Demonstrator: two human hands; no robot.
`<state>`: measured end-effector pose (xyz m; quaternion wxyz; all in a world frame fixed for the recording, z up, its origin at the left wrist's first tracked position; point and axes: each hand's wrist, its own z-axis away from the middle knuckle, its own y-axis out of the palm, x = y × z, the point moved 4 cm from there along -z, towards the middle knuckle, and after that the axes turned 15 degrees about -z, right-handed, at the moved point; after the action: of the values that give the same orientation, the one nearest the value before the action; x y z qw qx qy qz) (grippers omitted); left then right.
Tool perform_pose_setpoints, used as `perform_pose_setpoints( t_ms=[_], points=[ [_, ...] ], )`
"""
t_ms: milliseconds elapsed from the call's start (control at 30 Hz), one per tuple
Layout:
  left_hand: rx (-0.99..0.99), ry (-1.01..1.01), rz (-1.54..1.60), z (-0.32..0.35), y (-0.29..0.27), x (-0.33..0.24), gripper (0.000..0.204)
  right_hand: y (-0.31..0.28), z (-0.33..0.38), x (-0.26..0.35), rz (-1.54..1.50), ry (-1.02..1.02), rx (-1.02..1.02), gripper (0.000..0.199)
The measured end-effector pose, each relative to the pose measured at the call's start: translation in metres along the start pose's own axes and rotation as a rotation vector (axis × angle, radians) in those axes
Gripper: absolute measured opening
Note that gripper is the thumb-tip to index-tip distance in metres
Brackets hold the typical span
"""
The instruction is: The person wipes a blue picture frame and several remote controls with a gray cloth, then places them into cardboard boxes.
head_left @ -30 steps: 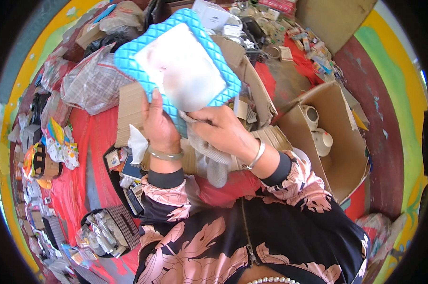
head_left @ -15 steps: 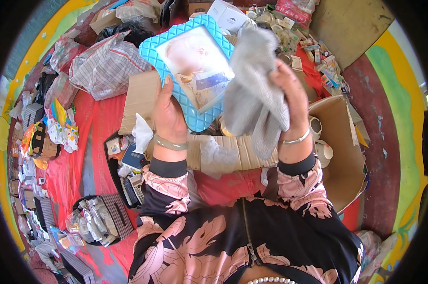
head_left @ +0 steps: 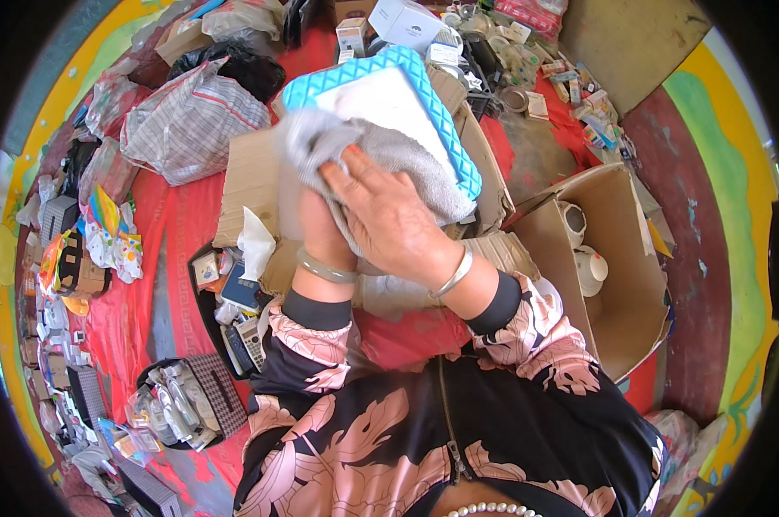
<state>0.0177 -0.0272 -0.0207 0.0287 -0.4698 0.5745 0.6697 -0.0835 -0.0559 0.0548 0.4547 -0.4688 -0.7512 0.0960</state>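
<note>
My left hand (head_left: pixel 317 222) grips the light-blue quilted photo frame (head_left: pixel 400 96) by its near left side, its fingers hidden by the cloth. The frame is tilted above an opened cardboard box, and glare whitens its picture area. A grey cloth (head_left: pixel 411 159) covers the near part of the frame. On top of it lies my right hand (head_left: pixel 396 217), pressing the cloth to the frame with its fingers over the folds. The cloth's left end is blurred by motion.
Cardboard flaps (head_left: pixel 245 191) stick out around the box below my hands. To the right stands another open carton (head_left: pixel 626 302) with white crockery (head_left: pixel 589 271). A black bin (head_left: pixel 208 289) holding a calculator is at the left, near a checked basket (head_left: pixel 217 392). A plaid bag (head_left: pixel 191 125) lies beyond.
The cloth has moved left from beside the frame onto its face, with my right hand. The frame has shifted right and tilted, and its picture is now washed out by glare.
</note>
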Motion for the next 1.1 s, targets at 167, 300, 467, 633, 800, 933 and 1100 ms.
perform_pose_setpoints(
  t_ms=[167, 300, 467, 633, 800, 933, 1100],
  points=[
    [0.156, 0.047, 0.082, -0.004, -0.008, -0.007, 0.037, 0.007, 0.004, 0.001, 0.114, -0.115, 0.046, 0.038],
    [0.028, 0.048, 0.004, -0.001, -0.001, -0.014, 0.039, 0.005, 0.002, 0.001, 0.127, -0.149, 0.118, 0.035],
    [-0.054, 0.186, -0.126, -0.001, -0.011, -0.021, 0.040, 0.001, 0.010, 0.003, 0.089, -0.153, 0.194, 0.033],
    [-0.010, 0.049, -0.106, -0.009, 0.002, -0.036, 0.045, -0.008, 0.017, 0.008, 0.129, -0.202, 0.302, 0.032],
    [0.094, 0.142, -0.134, -0.010, 0.018, -0.054, 0.044, -0.040, 0.022, -0.001, -0.164, -0.111, 0.737, 0.031],
    [0.036, 0.158, -0.262, -0.012, 0.025, -0.043, 0.043, -0.118, 0.013, -0.024, -0.532, 0.275, 0.131, 0.043],
    [0.024, 0.114, -0.527, -0.003, 0.039, -0.027, 0.040, -0.164, 0.016, -0.037, -0.937, 0.081, -0.778, 0.035]
  ],
)
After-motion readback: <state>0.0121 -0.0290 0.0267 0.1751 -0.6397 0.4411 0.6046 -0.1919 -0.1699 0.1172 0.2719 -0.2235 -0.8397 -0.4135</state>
